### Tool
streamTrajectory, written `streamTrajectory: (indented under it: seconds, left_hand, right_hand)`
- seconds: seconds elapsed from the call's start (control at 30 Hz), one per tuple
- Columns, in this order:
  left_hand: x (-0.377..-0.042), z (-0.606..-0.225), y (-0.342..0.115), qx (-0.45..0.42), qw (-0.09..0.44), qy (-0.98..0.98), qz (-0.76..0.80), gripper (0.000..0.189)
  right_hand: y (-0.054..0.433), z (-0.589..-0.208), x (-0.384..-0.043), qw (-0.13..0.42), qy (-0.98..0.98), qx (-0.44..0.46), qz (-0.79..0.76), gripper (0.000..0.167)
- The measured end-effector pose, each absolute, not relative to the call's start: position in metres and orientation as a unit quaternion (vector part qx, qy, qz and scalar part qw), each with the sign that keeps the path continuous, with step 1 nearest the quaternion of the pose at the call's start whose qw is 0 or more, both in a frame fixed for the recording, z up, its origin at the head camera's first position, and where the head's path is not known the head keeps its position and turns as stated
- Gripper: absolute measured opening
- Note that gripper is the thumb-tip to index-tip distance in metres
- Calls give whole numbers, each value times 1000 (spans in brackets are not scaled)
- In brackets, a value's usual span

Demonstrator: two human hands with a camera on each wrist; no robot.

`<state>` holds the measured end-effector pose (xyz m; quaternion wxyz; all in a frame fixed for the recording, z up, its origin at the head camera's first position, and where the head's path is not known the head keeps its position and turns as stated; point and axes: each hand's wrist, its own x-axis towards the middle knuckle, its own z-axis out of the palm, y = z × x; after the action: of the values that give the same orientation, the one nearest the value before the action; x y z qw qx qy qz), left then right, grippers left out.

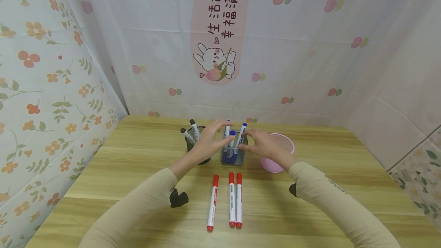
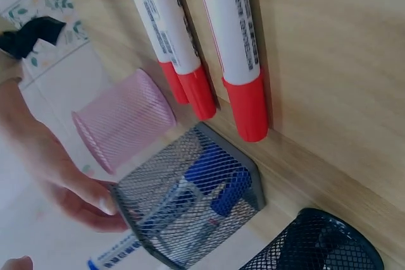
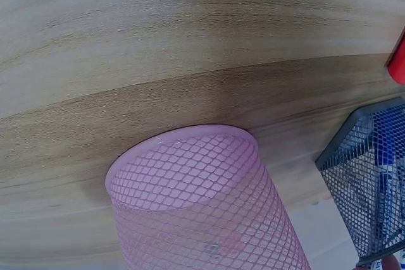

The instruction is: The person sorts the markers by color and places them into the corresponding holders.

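Head view: left grip (image 1: 206, 142) loosely parted beside blue markers (image 1: 240, 137) in the gray mesh holder (image 1: 242, 157); best steady that holder and go gently. Left wrist: long axes lean steeply, caps (image 2: 231, 194) down; right grip (image 2: 57, 170) at the holder, can't tell if clasping. Right wrist: pink mesh cup (image 3: 209, 235) alongside.

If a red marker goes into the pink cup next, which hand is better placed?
Probably the right hand: in the head view it overlaps the pink cup, while the left hand is farther off, near the black cup.
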<state>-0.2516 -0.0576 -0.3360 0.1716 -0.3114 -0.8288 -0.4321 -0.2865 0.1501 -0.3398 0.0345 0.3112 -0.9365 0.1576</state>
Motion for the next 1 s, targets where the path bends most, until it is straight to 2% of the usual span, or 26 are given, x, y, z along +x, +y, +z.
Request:
streamTrajectory:
  seconds: [0.17, 0.33, 0.5, 0.7, 1.0]
  left_hand:
    - [-236, -334, -65, -354, 189, -813, -422, 32]
    - [-225, -337, -76, -409, 228, -801, -373, 28]
    - [-217, -343, -88, -450, 253, -796, -316, 26]
    - [-205, -348, -101, -511, 244, -796, -214, 26]
    - [-188, -368, -114, -554, 211, -804, -34, 23]
  right_hand:
    - [152, -338, -285, 44, -935, 309, 167, 48]
    - [160, -332, -287, 71, -930, 300, 198, 42]
    - [175, -323, -286, 99, -934, 282, 196, 42]
    - [199, -313, -281, 133, -926, 298, 191, 42]
    - [241, -312, -270, 123, -928, 297, 186, 45]
